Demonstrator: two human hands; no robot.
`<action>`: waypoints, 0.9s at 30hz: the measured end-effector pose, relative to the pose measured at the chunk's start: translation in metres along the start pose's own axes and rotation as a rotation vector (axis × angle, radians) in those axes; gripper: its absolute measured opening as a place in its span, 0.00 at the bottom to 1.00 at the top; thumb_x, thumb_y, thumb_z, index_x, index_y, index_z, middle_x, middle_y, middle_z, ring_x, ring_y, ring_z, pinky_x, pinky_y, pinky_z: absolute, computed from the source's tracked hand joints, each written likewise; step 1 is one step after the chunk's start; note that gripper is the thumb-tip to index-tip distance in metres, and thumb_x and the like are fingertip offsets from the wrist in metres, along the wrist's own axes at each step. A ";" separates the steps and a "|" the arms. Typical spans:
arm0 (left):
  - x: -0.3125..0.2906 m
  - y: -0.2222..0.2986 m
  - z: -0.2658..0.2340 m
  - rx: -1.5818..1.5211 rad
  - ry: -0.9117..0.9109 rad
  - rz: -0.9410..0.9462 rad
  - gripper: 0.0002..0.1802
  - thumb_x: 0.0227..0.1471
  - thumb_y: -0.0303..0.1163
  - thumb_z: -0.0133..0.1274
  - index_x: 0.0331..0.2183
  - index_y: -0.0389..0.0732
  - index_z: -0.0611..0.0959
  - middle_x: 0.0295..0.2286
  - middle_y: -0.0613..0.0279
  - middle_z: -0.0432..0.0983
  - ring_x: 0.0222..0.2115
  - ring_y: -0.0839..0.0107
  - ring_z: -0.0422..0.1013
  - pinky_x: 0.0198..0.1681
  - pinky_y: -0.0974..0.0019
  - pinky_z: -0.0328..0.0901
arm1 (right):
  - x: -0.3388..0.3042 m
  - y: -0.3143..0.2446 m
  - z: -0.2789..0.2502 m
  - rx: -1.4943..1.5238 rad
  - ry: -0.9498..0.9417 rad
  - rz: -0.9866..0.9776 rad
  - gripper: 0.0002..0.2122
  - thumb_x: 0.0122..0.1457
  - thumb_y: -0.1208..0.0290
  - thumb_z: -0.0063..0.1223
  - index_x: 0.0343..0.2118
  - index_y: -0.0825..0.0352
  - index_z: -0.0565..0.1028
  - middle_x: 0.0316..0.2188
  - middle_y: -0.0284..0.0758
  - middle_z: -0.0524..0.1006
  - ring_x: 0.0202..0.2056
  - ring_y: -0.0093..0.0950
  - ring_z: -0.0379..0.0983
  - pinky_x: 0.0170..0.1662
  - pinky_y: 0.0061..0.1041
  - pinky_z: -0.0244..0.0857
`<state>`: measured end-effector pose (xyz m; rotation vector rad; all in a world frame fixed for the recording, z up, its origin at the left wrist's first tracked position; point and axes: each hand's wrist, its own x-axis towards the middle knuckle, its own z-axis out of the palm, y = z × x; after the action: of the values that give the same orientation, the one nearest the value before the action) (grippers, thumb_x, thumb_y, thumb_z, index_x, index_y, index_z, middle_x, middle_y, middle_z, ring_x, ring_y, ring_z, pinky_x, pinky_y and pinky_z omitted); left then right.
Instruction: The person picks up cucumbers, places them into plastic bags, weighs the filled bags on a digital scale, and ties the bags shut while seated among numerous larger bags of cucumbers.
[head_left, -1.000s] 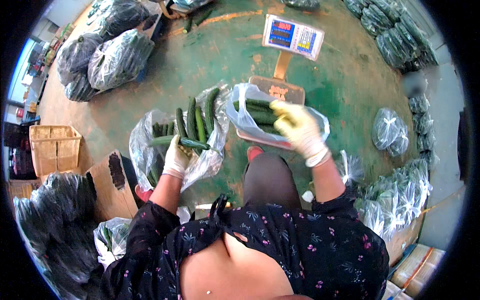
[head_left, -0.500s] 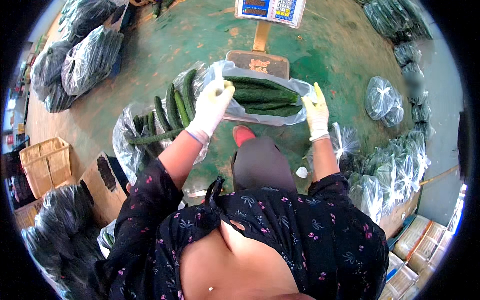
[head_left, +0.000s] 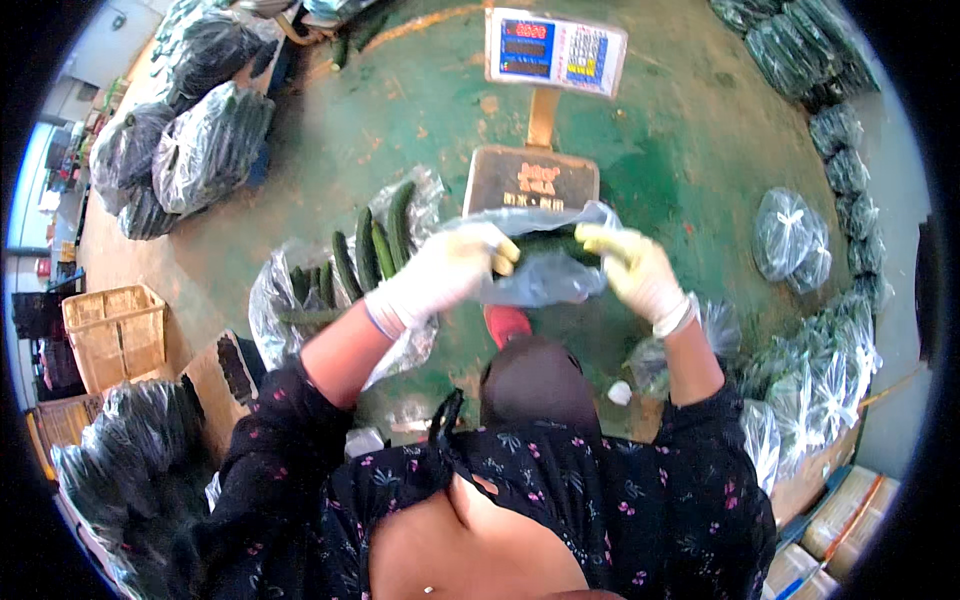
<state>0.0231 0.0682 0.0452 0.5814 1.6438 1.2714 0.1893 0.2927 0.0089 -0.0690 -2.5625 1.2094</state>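
Note:
A clear plastic bag [head_left: 545, 282] with dark green cucumbers [head_left: 548, 250] in it hangs between my gloved hands, at the near edge of the weighing scale [head_left: 535, 178]. At the bag's left end, my left hand [head_left: 452, 272] is closed on the plastic, fingers curled inward. My right hand [head_left: 642, 278] grips the other end, its fingers bent over the rim. The bag's mouth gapes between them, and the cucumbers show only in part. Left of my left hand, several loose cucumbers [head_left: 398, 225] lie on an open plastic sheet [head_left: 275, 325].
The scale's display [head_left: 556, 52] stands on a post behind its platform. Filled bags [head_left: 212, 145] are piled at far left, more bags [head_left: 810, 385] along the right wall. A plastic crate [head_left: 118, 335] sits at left. Tied bags [head_left: 785, 235] lie on the green floor at right.
The bag has gone from stretched wide to bunched shorter and now sits nearer the scale's front edge. My hands have come closer together, and the cucumbers inside are more covered.

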 end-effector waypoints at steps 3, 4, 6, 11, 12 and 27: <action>0.025 -0.014 0.001 0.714 -0.146 0.626 0.10 0.49 0.22 0.47 0.33 0.40 0.82 0.29 0.56 0.77 0.31 0.63 0.74 0.38 0.65 0.68 | 0.002 -0.004 0.005 -0.237 -0.157 -0.109 0.18 0.48 0.84 0.43 0.41 0.61 0.77 0.40 0.38 0.77 0.41 0.36 0.74 0.48 0.30 0.67; 0.036 -0.027 0.008 0.569 -0.138 0.625 0.08 0.49 0.24 0.48 0.32 0.40 0.81 0.27 0.58 0.76 0.29 0.64 0.73 0.36 0.65 0.68 | 0.003 -0.007 0.001 -0.234 -0.164 -0.087 0.19 0.50 0.84 0.43 0.43 0.60 0.76 0.41 0.37 0.77 0.41 0.34 0.75 0.47 0.28 0.67; 0.050 -0.032 0.020 0.735 -0.199 0.309 0.07 0.49 0.28 0.51 0.33 0.41 0.81 0.25 0.58 0.76 0.28 0.66 0.73 0.36 0.65 0.68 | 0.002 0.006 0.003 0.270 -0.109 0.091 0.18 0.56 0.81 0.44 0.49 0.62 0.73 0.44 0.33 0.77 0.39 0.26 0.75 0.46 0.23 0.66; 0.086 -0.059 0.041 0.675 -0.516 0.062 0.09 0.49 0.32 0.55 0.36 0.43 0.81 0.29 0.63 0.78 0.31 0.76 0.70 0.38 0.69 0.66 | -0.006 0.045 0.030 1.083 -0.345 0.455 0.27 0.56 0.66 0.56 0.57 0.68 0.63 0.46 0.34 0.74 0.44 0.22 0.70 0.50 0.24 0.62; 0.091 -0.052 0.045 0.719 -0.571 -0.020 0.10 0.49 0.31 0.55 0.37 0.43 0.81 0.30 0.65 0.78 0.32 0.76 0.70 0.38 0.68 0.66 | -0.009 0.051 0.036 1.136 -0.424 0.444 0.29 0.55 0.65 0.57 0.58 0.68 0.61 0.48 0.35 0.73 0.46 0.23 0.69 0.51 0.24 0.61; 0.120 -0.044 0.042 0.744 -0.630 0.162 0.08 0.47 0.33 0.56 0.33 0.44 0.81 0.30 0.57 0.78 0.32 0.67 0.73 0.36 0.63 0.67 | 0.034 0.016 0.020 -0.364 -0.418 0.108 0.35 0.48 0.65 0.57 0.61 0.55 0.55 0.21 0.35 0.74 0.25 0.33 0.75 0.31 0.30 0.68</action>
<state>0.0148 0.1703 -0.0422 1.4232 1.4923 0.4421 0.1495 0.2939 -0.0068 -0.0375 -3.1587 0.8443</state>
